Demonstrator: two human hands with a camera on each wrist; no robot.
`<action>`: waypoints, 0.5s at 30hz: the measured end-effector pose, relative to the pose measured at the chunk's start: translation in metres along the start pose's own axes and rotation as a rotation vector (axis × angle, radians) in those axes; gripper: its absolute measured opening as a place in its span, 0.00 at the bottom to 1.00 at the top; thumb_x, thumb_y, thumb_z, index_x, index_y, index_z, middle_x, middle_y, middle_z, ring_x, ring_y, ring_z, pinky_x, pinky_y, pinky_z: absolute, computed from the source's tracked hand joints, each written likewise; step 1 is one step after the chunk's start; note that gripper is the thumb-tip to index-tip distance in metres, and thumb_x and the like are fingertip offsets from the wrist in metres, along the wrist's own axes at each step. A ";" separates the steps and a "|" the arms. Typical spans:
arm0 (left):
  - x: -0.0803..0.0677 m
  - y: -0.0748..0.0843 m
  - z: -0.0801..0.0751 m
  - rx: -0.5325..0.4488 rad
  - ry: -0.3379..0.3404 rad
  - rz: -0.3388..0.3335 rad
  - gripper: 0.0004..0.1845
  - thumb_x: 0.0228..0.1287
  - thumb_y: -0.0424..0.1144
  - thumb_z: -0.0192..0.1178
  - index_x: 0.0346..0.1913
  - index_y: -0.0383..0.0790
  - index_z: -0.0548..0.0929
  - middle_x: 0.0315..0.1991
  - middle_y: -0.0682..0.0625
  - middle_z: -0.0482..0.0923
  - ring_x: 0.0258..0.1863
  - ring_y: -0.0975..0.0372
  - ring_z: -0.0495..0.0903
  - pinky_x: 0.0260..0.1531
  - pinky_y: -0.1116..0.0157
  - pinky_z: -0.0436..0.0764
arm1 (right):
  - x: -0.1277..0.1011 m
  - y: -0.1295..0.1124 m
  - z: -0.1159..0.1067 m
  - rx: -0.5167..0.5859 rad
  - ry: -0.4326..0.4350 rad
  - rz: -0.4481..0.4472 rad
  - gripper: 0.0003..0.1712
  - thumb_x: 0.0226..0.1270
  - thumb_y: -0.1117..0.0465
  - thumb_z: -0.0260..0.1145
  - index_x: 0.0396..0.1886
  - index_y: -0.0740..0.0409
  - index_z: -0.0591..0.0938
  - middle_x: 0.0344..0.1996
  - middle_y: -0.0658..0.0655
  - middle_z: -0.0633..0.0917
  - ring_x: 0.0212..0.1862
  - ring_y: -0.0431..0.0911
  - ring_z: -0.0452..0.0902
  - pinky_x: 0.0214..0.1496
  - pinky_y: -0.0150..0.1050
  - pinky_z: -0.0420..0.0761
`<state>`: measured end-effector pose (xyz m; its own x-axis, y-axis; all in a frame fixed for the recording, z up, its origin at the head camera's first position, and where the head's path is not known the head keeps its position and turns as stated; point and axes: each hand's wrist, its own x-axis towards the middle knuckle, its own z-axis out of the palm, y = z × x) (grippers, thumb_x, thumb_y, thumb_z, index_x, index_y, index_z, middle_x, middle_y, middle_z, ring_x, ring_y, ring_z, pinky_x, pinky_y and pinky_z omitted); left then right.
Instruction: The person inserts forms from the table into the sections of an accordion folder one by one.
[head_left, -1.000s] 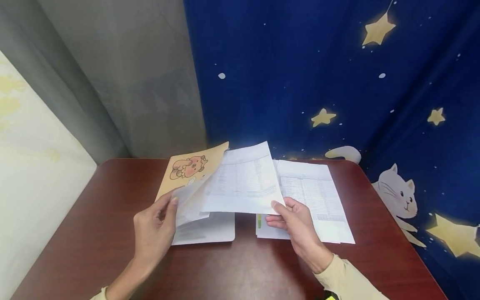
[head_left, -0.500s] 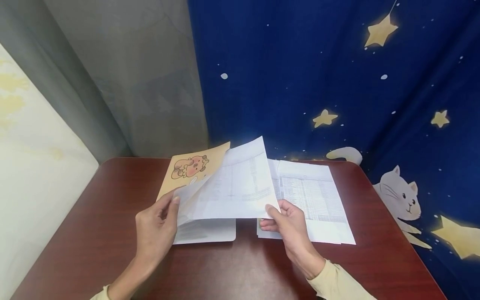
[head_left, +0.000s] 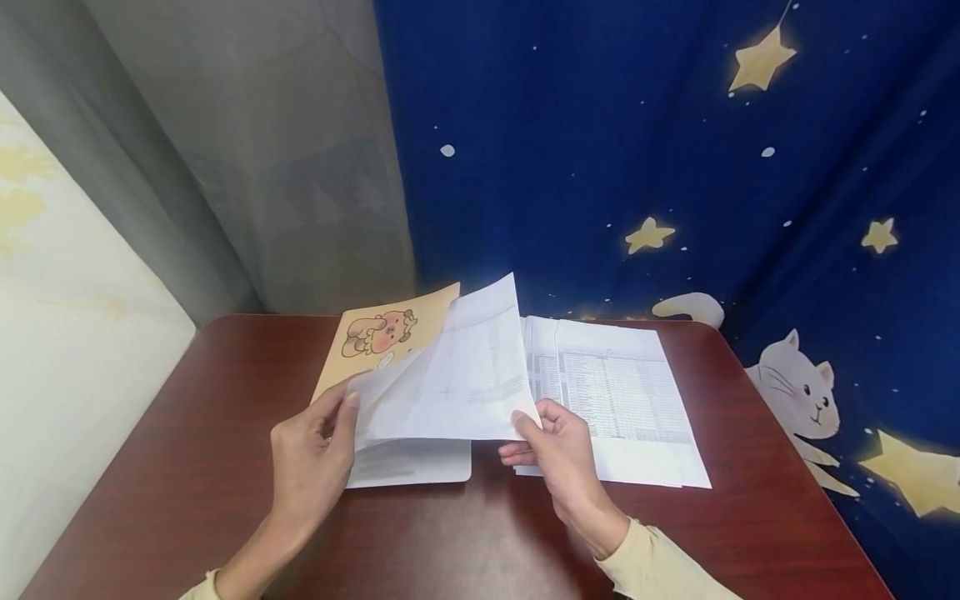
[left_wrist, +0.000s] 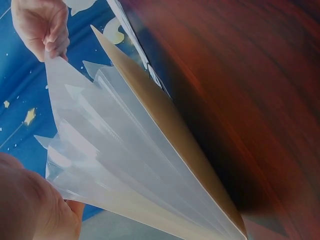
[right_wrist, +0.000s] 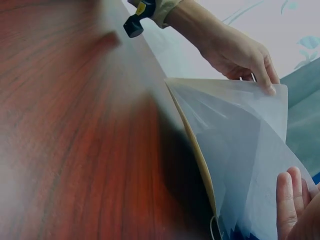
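On the left of the red-brown worktop (head_left: pixel 187 467), the left hand (head_left: pixel 311 462) holds up the front flaps of a yellow cartoon folder (head_left: pixel 382 337), thumb and fingers (head_left: pixel 347 417) pinched on the edge of its clear inner sleeves (left_wrist: pixel 115 165). These sleeves fan out thinly in the left wrist view, so the wrong pocket could easily be the one kept open, or several could slip free and fall shut. At the middle, a printed sheet (head_left: pixel 465 375) stands tilted between the hands, its left part reaching in behind the raised flaps. It bows along its length, and a push from one corner alone may buckle it or catch its leading edge on a sleeve. Just to the right, the right hand (head_left: pixel 558 446) clamps that sheet's lower right corner between thumb and fingers. Further right lies a stack of printed papers (head_left: pixel 622 392) flat on the worktop; the right sleeve (head_left: pixel 667 567) sits close to its near edge and could drag the top pages askew.
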<state>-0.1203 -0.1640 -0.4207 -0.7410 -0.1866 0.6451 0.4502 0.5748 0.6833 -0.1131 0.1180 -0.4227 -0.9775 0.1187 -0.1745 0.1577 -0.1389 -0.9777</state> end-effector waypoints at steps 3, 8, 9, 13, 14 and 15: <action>0.000 0.000 0.000 0.000 0.001 0.000 0.13 0.70 0.27 0.66 0.51 0.40 0.93 0.36 0.43 0.93 0.22 0.77 0.71 0.20 0.77 0.67 | -0.001 0.002 0.002 0.004 -0.009 -0.006 0.07 0.73 0.68 0.67 0.41 0.70 0.81 0.31 0.62 0.93 0.25 0.48 0.89 0.34 0.47 0.91; 0.000 0.001 0.001 0.000 0.005 0.003 0.13 0.69 0.27 0.66 0.51 0.41 0.93 0.35 0.43 0.93 0.22 0.77 0.72 0.21 0.78 0.68 | 0.001 0.004 0.006 0.009 -0.028 -0.012 0.07 0.73 0.67 0.67 0.42 0.70 0.82 0.33 0.63 0.93 0.26 0.48 0.89 0.35 0.47 0.91; 0.000 0.001 0.001 0.000 0.005 0.004 0.13 0.69 0.27 0.66 0.51 0.42 0.93 0.35 0.43 0.93 0.23 0.77 0.72 0.21 0.78 0.68 | 0.001 0.004 0.007 0.010 -0.032 -0.012 0.07 0.73 0.67 0.66 0.42 0.70 0.82 0.33 0.64 0.93 0.26 0.48 0.89 0.35 0.47 0.91; 0.000 0.001 0.001 -0.001 0.004 0.003 0.13 0.69 0.27 0.66 0.51 0.42 0.93 0.35 0.44 0.93 0.23 0.77 0.72 0.21 0.78 0.68 | 0.002 0.004 0.013 0.013 -0.046 -0.002 0.09 0.73 0.67 0.67 0.44 0.71 0.82 0.34 0.63 0.93 0.26 0.48 0.90 0.35 0.47 0.91; 0.000 0.001 0.001 -0.004 0.003 0.003 0.13 0.69 0.27 0.66 0.51 0.42 0.93 0.35 0.44 0.93 0.22 0.77 0.72 0.20 0.78 0.68 | 0.002 0.004 0.015 0.012 -0.051 0.001 0.09 0.73 0.67 0.67 0.45 0.71 0.82 0.34 0.63 0.93 0.27 0.48 0.90 0.35 0.47 0.91; 0.000 0.002 0.001 -0.005 0.003 0.003 0.13 0.69 0.27 0.66 0.51 0.42 0.93 0.35 0.44 0.93 0.22 0.77 0.72 0.20 0.77 0.67 | 0.002 0.005 0.016 0.013 -0.057 0.003 0.10 0.73 0.66 0.67 0.46 0.71 0.82 0.35 0.64 0.93 0.27 0.48 0.90 0.35 0.47 0.91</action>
<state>-0.1198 -0.1626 -0.4199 -0.7384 -0.1871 0.6478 0.4548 0.5711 0.6834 -0.1163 0.1016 -0.4255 -0.9834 0.0621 -0.1706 0.1596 -0.1516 -0.9755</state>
